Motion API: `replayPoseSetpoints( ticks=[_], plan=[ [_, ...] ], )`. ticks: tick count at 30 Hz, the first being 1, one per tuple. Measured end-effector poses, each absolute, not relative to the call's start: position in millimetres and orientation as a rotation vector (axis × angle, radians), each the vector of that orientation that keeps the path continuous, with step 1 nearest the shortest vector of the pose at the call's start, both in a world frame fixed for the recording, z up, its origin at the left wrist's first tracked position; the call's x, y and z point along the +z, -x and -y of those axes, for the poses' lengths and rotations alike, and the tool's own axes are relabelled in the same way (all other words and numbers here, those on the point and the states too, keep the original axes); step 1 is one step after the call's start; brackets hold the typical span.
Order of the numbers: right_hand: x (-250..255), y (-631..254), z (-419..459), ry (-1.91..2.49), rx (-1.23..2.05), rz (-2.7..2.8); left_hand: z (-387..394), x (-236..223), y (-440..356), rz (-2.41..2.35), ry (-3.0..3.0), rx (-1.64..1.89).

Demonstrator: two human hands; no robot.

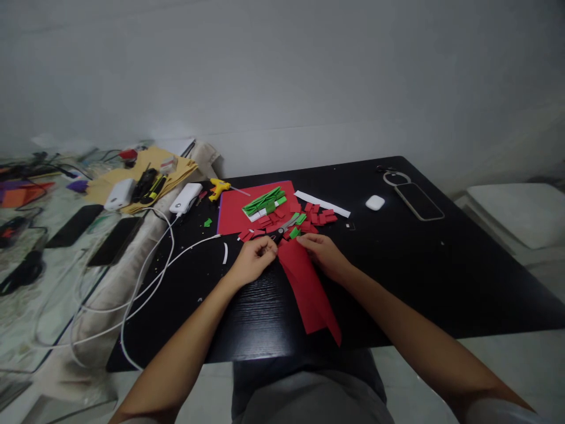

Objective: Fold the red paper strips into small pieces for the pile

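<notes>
A folded strip of red paper [305, 288] hangs toward the table's front edge, its lower end partly opened out. At its upper left corner my left hand [255, 259] is closed in a pinch. My right hand [325, 254] grips the upper right edge between thumb and fingers. Just beyond the hands lie scissors [289, 224], their handles partly hidden. Small red paper pieces [326, 217] and a few green ones are scattered around them. Behind sits a bundle of folded green paper strips [265, 201] on a larger red sheet [232, 211].
A yellow glue gun [218, 188] and a white power bank [186, 198] with a white cable [172, 259] are at left. On the right of the black table [415, 282] lie a white earbud case [375, 202] and a phone [419, 201]. A white paper strip [322, 204] lies farther back.
</notes>
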State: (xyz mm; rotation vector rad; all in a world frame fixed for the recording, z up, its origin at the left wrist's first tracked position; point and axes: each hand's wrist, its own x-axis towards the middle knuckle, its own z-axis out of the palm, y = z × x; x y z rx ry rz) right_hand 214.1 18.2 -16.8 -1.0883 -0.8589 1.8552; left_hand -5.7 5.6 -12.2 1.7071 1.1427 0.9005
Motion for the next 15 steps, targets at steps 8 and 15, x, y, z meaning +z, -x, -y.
replayPoseSetpoints(
  ticks=[8, 15],
  plan=[
    [-22.0, -213.0, -17.5, 1.076, 1.813, 0.89, -4.0, -11.4, 4.8, -1.122, -1.73, 0.882],
    [-17.3, -213.4, -15.9, 1.118, 1.844, 0.968, -5.5, -10.4, 5.2, -1.145, -1.687, 0.892]
  ],
)
